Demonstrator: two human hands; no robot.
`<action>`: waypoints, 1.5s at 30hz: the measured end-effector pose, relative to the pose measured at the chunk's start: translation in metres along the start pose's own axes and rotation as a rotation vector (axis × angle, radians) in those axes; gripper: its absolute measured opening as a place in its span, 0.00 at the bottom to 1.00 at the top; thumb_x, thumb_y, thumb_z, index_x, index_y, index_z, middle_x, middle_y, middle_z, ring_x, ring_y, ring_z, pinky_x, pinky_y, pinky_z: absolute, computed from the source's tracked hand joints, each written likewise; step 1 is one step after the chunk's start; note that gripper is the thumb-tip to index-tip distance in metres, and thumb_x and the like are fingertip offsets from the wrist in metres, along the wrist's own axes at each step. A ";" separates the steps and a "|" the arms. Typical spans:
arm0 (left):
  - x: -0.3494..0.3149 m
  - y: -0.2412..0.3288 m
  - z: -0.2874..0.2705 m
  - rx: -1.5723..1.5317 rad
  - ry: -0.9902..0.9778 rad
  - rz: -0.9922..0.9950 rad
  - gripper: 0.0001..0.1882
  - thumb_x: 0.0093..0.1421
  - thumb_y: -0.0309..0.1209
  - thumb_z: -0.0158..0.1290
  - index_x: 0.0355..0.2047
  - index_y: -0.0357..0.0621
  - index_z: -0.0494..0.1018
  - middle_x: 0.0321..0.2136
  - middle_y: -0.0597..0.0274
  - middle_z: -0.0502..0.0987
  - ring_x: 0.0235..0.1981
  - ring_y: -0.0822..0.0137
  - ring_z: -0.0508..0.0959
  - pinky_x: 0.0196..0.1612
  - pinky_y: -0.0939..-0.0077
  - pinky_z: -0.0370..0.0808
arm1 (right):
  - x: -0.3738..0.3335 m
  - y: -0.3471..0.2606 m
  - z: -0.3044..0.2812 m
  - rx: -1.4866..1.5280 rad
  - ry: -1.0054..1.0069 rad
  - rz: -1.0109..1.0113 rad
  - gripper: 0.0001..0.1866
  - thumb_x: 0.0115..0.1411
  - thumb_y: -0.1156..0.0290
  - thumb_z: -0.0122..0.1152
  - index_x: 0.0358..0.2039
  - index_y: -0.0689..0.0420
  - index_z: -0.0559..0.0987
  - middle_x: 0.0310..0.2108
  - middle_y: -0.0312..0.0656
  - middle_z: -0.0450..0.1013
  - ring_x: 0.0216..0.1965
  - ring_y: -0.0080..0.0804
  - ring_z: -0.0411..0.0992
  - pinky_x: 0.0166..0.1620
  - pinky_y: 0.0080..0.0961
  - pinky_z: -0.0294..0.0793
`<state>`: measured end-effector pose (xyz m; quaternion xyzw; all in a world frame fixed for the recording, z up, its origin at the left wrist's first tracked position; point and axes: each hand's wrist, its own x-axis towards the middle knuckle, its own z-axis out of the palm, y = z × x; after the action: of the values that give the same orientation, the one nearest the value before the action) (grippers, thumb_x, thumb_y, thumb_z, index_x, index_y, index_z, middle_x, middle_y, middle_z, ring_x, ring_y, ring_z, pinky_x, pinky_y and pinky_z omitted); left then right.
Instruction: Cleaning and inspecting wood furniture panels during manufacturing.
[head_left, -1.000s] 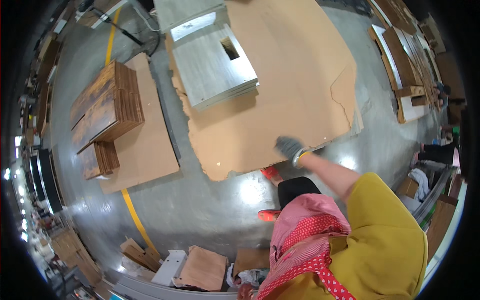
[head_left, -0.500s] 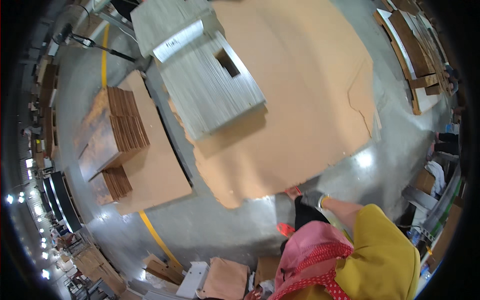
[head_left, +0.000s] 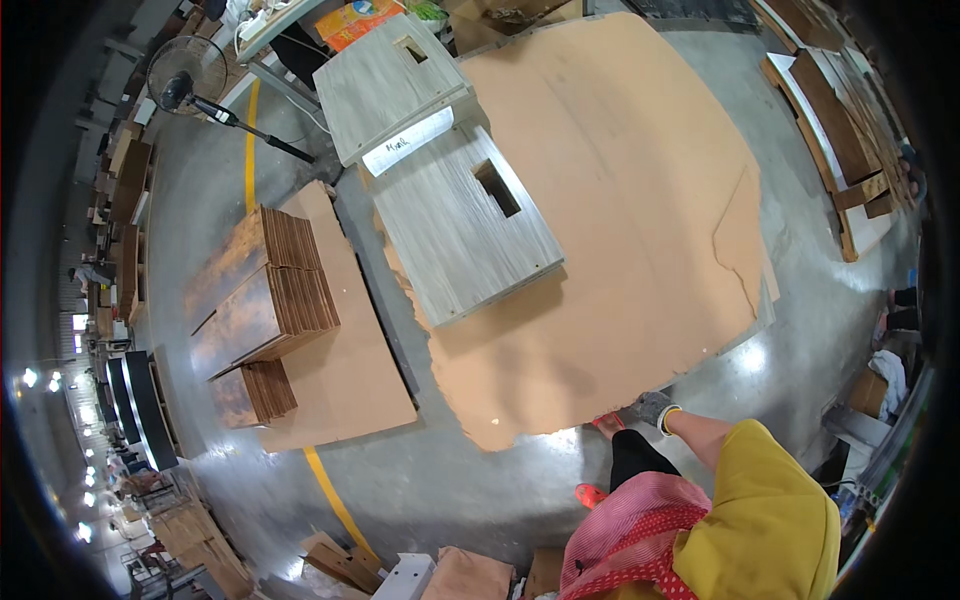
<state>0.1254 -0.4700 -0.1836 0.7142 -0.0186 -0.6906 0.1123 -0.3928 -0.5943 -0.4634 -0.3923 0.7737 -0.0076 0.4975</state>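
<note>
My right hand [head_left: 655,411], in a grey glove with a yellow cuff, hangs by the near edge of a large tan sheet [head_left: 640,240], right of my foot in a red sandal. Its loosely extended fingers are small in view, and I see nothing in them. My left hand is out of view. On the sheet's left part lie two grey wood-grain panel stacks, a nearer one [head_left: 450,225] and a farther one [head_left: 385,95], each with a rectangular cutout. Between them sits a white handwritten label [head_left: 408,141]. Both stacks are beyond my hand's reach.
Brown panel stacks [head_left: 270,310] stand on a smaller tan sheet [head_left: 350,400] at left. A standing fan [head_left: 187,80] is behind them. A yellow line [head_left: 338,505] crosses the grey floor. Boards [head_left: 835,125] lean in a pile far right; boxes [head_left: 470,575] line the near edge.
My view has shifted, so the panels and sheets appear lower and farther right, and the far table edge shows. My left hand, partly seen at the lower edge before, is gone from view.
</note>
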 end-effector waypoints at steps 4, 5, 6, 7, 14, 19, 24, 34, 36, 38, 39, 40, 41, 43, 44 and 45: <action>-0.004 0.009 0.008 0.107 -0.028 0.041 0.21 0.64 0.33 0.47 0.56 0.40 0.61 0.44 0.55 0.71 0.38 0.63 0.74 0.41 0.72 0.74 | -0.015 -0.025 -0.005 -0.258 -0.161 -0.188 0.16 0.53 0.60 0.51 0.30 0.58 0.81 0.35 0.50 0.76 0.40 0.46 0.74 0.42 0.39 0.72; -0.002 0.014 0.010 0.141 -0.049 0.046 0.21 0.64 0.33 0.47 0.56 0.40 0.62 0.44 0.55 0.71 0.38 0.63 0.74 0.41 0.72 0.74 | -0.014 -0.018 0.003 -0.258 -0.153 -0.181 0.16 0.53 0.60 0.51 0.30 0.58 0.81 0.35 0.50 0.76 0.40 0.46 0.74 0.42 0.39 0.72; 0.001 0.019 0.013 0.177 -0.071 0.049 0.21 0.64 0.33 0.47 0.56 0.40 0.62 0.44 0.55 0.71 0.38 0.63 0.74 0.41 0.72 0.74 | -0.011 -0.009 0.019 -0.374 -0.177 -0.284 0.15 0.52 0.61 0.51 0.29 0.57 0.81 0.35 0.49 0.77 0.39 0.44 0.74 0.41 0.38 0.72; 0.003 0.023 0.014 0.209 -0.087 0.053 0.21 0.64 0.33 0.47 0.55 0.40 0.62 0.44 0.55 0.71 0.38 0.63 0.74 0.41 0.71 0.74 | -0.009 -0.004 0.029 -0.492 -0.204 -0.393 0.14 0.52 0.62 0.51 0.28 0.56 0.81 0.34 0.48 0.77 0.38 0.43 0.75 0.39 0.37 0.73; 0.012 0.043 0.035 0.397 -0.152 0.096 0.20 0.63 0.33 0.47 0.54 0.40 0.63 0.43 0.53 0.72 0.38 0.61 0.75 0.41 0.70 0.74 | -0.021 -0.040 0.033 -0.349 0.027 -0.606 0.12 0.52 0.63 0.50 0.23 0.53 0.81 0.20 0.42 0.76 0.25 0.43 0.75 0.31 0.38 0.73; -0.014 0.025 0.046 0.517 -0.213 0.027 0.20 0.62 0.33 0.47 0.53 0.40 0.64 0.42 0.53 0.72 0.38 0.60 0.75 0.41 0.69 0.74 | -0.015 -0.038 0.023 -0.367 -0.146 -0.468 0.16 0.55 0.61 0.48 0.25 0.57 0.81 0.28 0.52 0.76 0.33 0.47 0.76 0.38 0.40 0.74; -0.015 0.021 0.062 0.632 -0.283 -0.016 0.19 0.61 0.33 0.47 0.52 0.40 0.65 0.41 0.52 0.73 0.38 0.58 0.75 0.41 0.68 0.74 | -0.037 -0.061 -0.019 -0.129 -0.248 -0.185 0.17 0.55 0.60 0.48 0.28 0.57 0.82 0.30 0.52 0.76 0.36 0.49 0.75 0.41 0.40 0.73; 0.012 0.024 0.099 0.871 -0.444 -0.008 0.18 0.60 0.33 0.48 0.49 0.40 0.67 0.39 0.50 0.74 0.38 0.56 0.75 0.41 0.66 0.74 | -0.034 -0.033 0.020 -0.206 -0.228 -0.144 0.16 0.53 0.60 0.50 0.30 0.58 0.81 0.34 0.54 0.75 0.38 0.52 0.73 0.42 0.42 0.71; 0.016 0.022 0.105 0.909 -0.465 -0.001 0.18 0.60 0.33 0.48 0.49 0.40 0.67 0.39 0.50 0.74 0.38 0.55 0.76 0.41 0.66 0.74 | -0.033 -0.037 0.024 -0.312 -0.254 -0.262 0.15 0.53 0.61 0.49 0.29 0.57 0.81 0.34 0.53 0.75 0.37 0.51 0.74 0.41 0.42 0.72; 0.021 0.020 0.112 0.948 -0.489 0.007 0.18 0.60 0.33 0.48 0.49 0.40 0.68 0.39 0.49 0.74 0.38 0.55 0.76 0.41 0.66 0.74 | -0.033 -0.043 0.027 -0.416 -0.277 -0.379 0.15 0.53 0.63 0.49 0.29 0.56 0.81 0.33 0.52 0.76 0.36 0.50 0.74 0.40 0.42 0.72; 0.024 0.019 0.115 0.969 -0.502 0.012 0.18 0.59 0.33 0.48 0.48 0.40 0.68 0.39 0.49 0.74 0.38 0.55 0.76 0.41 0.65 0.74 | -0.034 -0.046 0.029 -0.378 -0.271 -0.347 0.14 0.53 0.63 0.49 0.28 0.56 0.82 0.32 0.52 0.76 0.35 0.50 0.75 0.40 0.42 0.72; 0.028 0.019 0.119 0.989 -0.516 0.017 0.18 0.59 0.33 0.48 0.48 0.40 0.68 0.38 0.49 0.74 0.38 0.54 0.76 0.41 0.65 0.74 | -0.035 -0.047 0.031 -0.341 -0.265 -0.315 0.14 0.53 0.64 0.49 0.28 0.56 0.82 0.32 0.51 0.76 0.35 0.50 0.75 0.39 0.41 0.72; 0.031 0.018 0.123 1.011 -0.530 0.024 0.17 0.59 0.33 0.48 0.48 0.40 0.68 0.38 0.49 0.74 0.38 0.54 0.76 0.41 0.65 0.74 | -0.037 -0.048 0.031 -0.304 -0.257 -0.282 0.14 0.52 0.64 0.50 0.28 0.56 0.82 0.31 0.51 0.76 0.34 0.49 0.75 0.39 0.41 0.73; 0.038 0.018 0.131 1.054 -0.560 0.037 0.17 0.59 0.33 0.48 0.47 0.40 0.69 0.38 0.48 0.75 0.38 0.54 0.76 0.41 0.65 0.74 | -0.039 -0.043 0.032 -0.277 -0.241 -0.249 0.14 0.52 0.63 0.50 0.28 0.56 0.82 0.31 0.52 0.76 0.34 0.50 0.75 0.39 0.41 0.73; 0.041 0.018 0.134 1.075 -0.574 0.043 0.17 0.59 0.33 0.48 0.47 0.40 0.69 0.38 0.48 0.75 0.38 0.53 0.76 0.41 0.64 0.74 | -0.041 -0.042 0.032 -0.245 -0.222 -0.216 0.14 0.51 0.63 0.51 0.29 0.56 0.81 0.31 0.53 0.76 0.34 0.50 0.75 0.39 0.41 0.72; 0.043 0.017 0.138 1.097 -0.588 0.050 0.17 0.59 0.33 0.48 0.47 0.40 0.69 0.38 0.48 0.75 0.38 0.53 0.76 0.41 0.64 0.74 | -0.042 -0.041 0.031 -0.249 -0.225 -0.217 0.14 0.51 0.63 0.51 0.29 0.56 0.81 0.31 0.53 0.76 0.34 0.50 0.75 0.39 0.41 0.72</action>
<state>-0.0069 -0.5133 -0.2260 0.4472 -0.4177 -0.7454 -0.2646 -0.3359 -0.5845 -0.4305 -0.5304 0.6612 0.0787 0.5247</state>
